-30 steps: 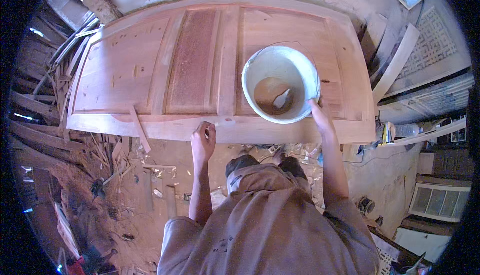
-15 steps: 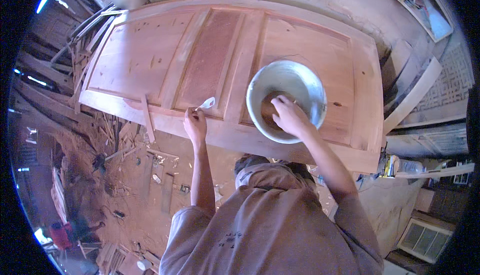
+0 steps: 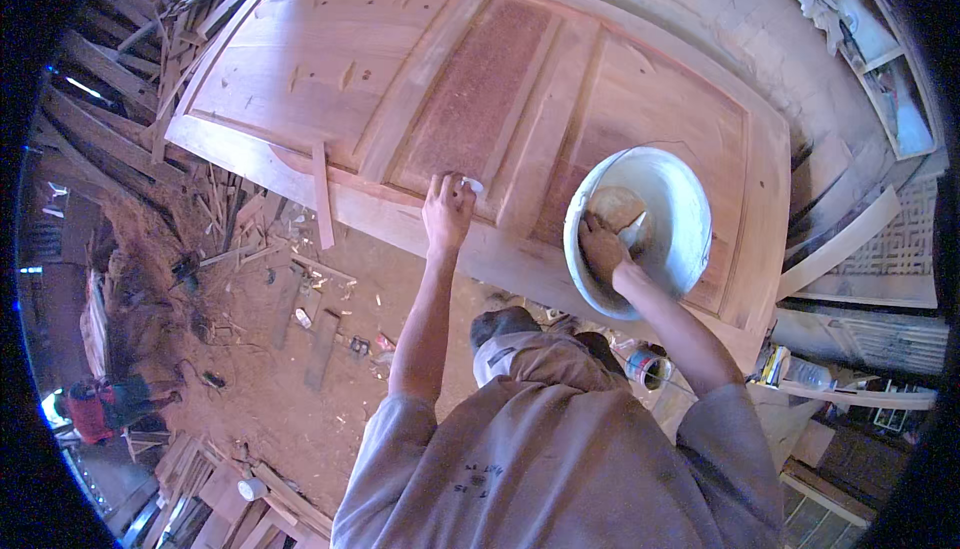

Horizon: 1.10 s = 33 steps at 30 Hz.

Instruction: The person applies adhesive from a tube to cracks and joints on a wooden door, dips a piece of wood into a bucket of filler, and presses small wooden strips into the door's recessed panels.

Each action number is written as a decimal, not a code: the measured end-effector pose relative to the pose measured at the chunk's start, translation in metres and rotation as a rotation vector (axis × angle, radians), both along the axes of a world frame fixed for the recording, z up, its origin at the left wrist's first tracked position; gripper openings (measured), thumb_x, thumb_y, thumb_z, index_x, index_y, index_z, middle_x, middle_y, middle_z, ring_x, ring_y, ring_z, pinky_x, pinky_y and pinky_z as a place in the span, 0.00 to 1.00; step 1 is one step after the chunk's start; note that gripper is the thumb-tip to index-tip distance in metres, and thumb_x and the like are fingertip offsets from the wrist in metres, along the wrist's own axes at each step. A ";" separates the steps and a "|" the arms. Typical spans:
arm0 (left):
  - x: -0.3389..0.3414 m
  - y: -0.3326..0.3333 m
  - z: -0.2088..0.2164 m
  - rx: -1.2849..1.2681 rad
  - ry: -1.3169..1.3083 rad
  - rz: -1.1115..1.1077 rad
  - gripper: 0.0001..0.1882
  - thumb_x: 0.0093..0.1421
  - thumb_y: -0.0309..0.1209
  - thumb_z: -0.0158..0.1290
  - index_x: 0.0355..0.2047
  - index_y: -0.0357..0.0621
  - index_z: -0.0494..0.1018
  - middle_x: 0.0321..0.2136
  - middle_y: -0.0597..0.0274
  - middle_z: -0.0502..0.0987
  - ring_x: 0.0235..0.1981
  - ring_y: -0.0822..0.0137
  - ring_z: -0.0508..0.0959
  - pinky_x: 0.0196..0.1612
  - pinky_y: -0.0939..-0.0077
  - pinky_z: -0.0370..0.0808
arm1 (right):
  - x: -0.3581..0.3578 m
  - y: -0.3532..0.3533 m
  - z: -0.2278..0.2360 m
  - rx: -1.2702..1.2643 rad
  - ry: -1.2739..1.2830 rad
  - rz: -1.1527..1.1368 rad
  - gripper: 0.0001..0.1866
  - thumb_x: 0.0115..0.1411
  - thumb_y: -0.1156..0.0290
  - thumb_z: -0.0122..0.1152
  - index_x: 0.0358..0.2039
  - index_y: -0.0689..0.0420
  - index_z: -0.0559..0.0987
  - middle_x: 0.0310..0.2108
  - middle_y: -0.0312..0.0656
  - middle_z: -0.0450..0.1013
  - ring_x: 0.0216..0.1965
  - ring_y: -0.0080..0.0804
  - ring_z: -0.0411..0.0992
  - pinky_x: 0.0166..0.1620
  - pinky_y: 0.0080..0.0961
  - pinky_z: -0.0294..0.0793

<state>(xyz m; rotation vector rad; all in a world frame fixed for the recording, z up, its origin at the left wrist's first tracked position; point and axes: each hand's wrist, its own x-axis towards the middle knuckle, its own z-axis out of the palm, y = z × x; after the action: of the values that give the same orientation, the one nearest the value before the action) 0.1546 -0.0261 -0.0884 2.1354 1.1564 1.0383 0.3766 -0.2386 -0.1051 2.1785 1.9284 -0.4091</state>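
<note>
My left hand [image 3: 448, 211] is closed around a small white spoon-shaped tool [image 3: 472, 185], mostly hidden by my fingers. It is over the near edge of a large panelled wooden door [image 3: 520, 224], close to its dark middle panel. My right hand [image 3: 604, 251] reaches down inside a whitish bucket [image 3: 690, 219] resting on the door's right part. Its fingers are curled down beside brown material [image 3: 615, 207] in the bucket; what they grip, if anything, is hidden. A pale pointed piece [image 3: 632, 230] lies next to that hand.
A thin wooden strip [image 3: 322, 194] juts out past the door's near edge. A tin can [image 3: 648, 367] stands below the door, near my right arm. Wood scraps [image 3: 225, 219] litter the left side. At far left is a person in red [image 3: 90, 411]. Boards lean at right.
The view has shifted, moving the door and bucket within it. My left hand has turned, covering more of the white tool. My right hand sits lower at the bucket's near left side.
</note>
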 end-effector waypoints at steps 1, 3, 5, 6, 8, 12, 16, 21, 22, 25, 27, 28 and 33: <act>0.003 0.002 0.000 0.036 0.010 -0.041 0.09 0.58 0.28 0.55 0.39 0.43 0.73 0.37 0.51 0.75 0.36 0.47 0.77 0.35 0.55 0.75 | 0.006 -0.003 -0.009 -0.006 -0.103 0.088 0.26 0.56 0.79 0.49 0.57 0.67 0.66 0.59 0.67 0.62 0.59 0.58 0.65 0.60 0.40 0.69; -0.014 0.013 -0.004 0.094 0.059 -0.072 0.09 0.57 0.29 0.55 0.38 0.44 0.73 0.36 0.53 0.74 0.35 0.48 0.77 0.35 0.57 0.75 | -0.005 0.015 0.035 -0.072 0.268 -0.157 0.25 0.56 0.78 0.49 0.56 0.68 0.67 0.57 0.66 0.64 0.59 0.54 0.66 0.60 0.39 0.69; -0.004 0.013 0.003 0.074 0.042 -0.076 0.08 0.57 0.29 0.55 0.38 0.45 0.73 0.35 0.53 0.74 0.35 0.48 0.77 0.35 0.57 0.75 | 0.006 0.000 0.035 -0.114 0.438 -0.287 0.22 0.58 0.76 0.49 0.54 0.66 0.70 0.51 0.62 0.71 0.55 0.49 0.70 0.57 0.40 0.71; 0.000 0.013 0.006 0.046 0.030 -0.080 0.08 0.57 0.30 0.55 0.38 0.45 0.73 0.34 0.54 0.74 0.34 0.49 0.77 0.35 0.57 0.75 | 0.014 -0.007 0.027 -0.166 0.343 -0.194 0.21 0.59 0.74 0.48 0.53 0.64 0.72 0.49 0.60 0.73 0.54 0.48 0.72 0.56 0.41 0.71; -0.001 0.013 0.005 0.043 0.036 -0.078 0.08 0.58 0.31 0.55 0.37 0.46 0.73 0.34 0.55 0.74 0.33 0.50 0.77 0.34 0.57 0.75 | 0.015 -0.007 0.031 -0.283 0.248 -0.076 0.19 0.61 0.70 0.47 0.50 0.62 0.75 0.48 0.58 0.75 0.53 0.48 0.73 0.55 0.41 0.71; -0.006 0.013 0.001 -0.046 0.072 -0.091 0.08 0.58 0.32 0.56 0.38 0.45 0.73 0.34 0.54 0.74 0.32 0.50 0.77 0.33 0.56 0.74 | 0.006 0.006 0.031 -0.349 0.136 -0.088 0.19 0.61 0.70 0.47 0.50 0.61 0.76 0.49 0.57 0.74 0.53 0.48 0.72 0.56 0.41 0.70; -0.005 0.010 0.007 -0.132 0.013 -0.139 0.10 0.58 0.33 0.56 0.38 0.44 0.73 0.34 0.53 0.75 0.31 0.50 0.77 0.33 0.56 0.74 | 0.009 0.013 0.029 -0.287 0.073 -0.170 0.19 0.61 0.70 0.48 0.51 0.61 0.75 0.50 0.57 0.73 0.54 0.48 0.71 0.57 0.42 0.69; -0.011 0.009 -0.005 -0.042 -0.092 -0.072 0.15 0.59 0.34 0.57 0.41 0.38 0.71 0.33 0.50 0.73 0.32 0.50 0.75 0.34 0.57 0.72 | 0.007 0.022 0.030 -0.242 0.039 -0.202 0.19 0.60 0.70 0.49 0.51 0.61 0.75 0.51 0.57 0.72 0.55 0.49 0.70 0.58 0.42 0.68; -0.009 0.004 -0.005 0.007 -0.074 0.001 0.17 0.59 0.35 0.57 0.43 0.37 0.70 0.33 0.49 0.73 0.32 0.50 0.74 0.34 0.58 0.72 | 0.008 0.021 0.029 -0.239 0.024 -0.208 0.19 0.60 0.70 0.49 0.51 0.61 0.75 0.51 0.57 0.72 0.55 0.49 0.70 0.59 0.42 0.67; -0.018 -0.011 -0.001 0.012 -0.267 0.193 0.20 0.60 0.37 0.58 0.46 0.34 0.69 0.33 0.50 0.72 0.33 0.55 0.73 0.33 0.61 0.70 | 0.002 0.019 0.026 -0.214 -0.005 -0.207 0.20 0.60 0.70 0.49 0.52 0.61 0.75 0.52 0.57 0.72 0.56 0.49 0.69 0.59 0.42 0.67; -0.017 -0.037 0.010 -0.137 -0.388 0.244 0.21 0.61 0.37 0.58 0.46 0.33 0.69 0.34 0.50 0.73 0.33 0.58 0.72 0.33 0.63 0.70 | 0.007 0.014 0.020 -0.211 -0.033 -0.230 0.20 0.60 0.70 0.50 0.52 0.61 0.75 0.52 0.56 0.71 0.56 0.49 0.69 0.60 0.42 0.66; -0.024 -0.049 0.024 -0.259 -0.490 0.307 0.21 0.61 0.38 0.58 0.46 0.33 0.69 0.35 0.51 0.73 0.33 0.61 0.72 0.34 0.64 0.70 | 0.007 0.014 0.019 -0.203 -0.042 -0.230 0.20 0.60 0.70 0.50 0.52 0.61 0.74 0.52 0.56 0.71 0.56 0.49 0.68 0.60 0.42 0.66; -0.041 -0.145 0.066 -0.777 -0.435 -0.111 0.28 0.61 0.42 0.58 0.53 0.33 0.64 0.47 0.48 0.73 0.47 0.62 0.75 0.44 0.68 0.74 | -0.008 0.007 0.036 -0.119 -0.097 -0.240 0.20 0.60 0.70 0.51 0.53 0.61 0.74 0.54 0.56 0.70 0.57 0.50 0.67 0.61 0.43 0.65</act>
<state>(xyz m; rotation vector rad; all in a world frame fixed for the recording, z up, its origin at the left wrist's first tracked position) 0.1131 -0.1713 -0.0220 1.2734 0.9884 0.7683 0.3684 -0.2313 -0.0687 2.3119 1.5572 -0.4353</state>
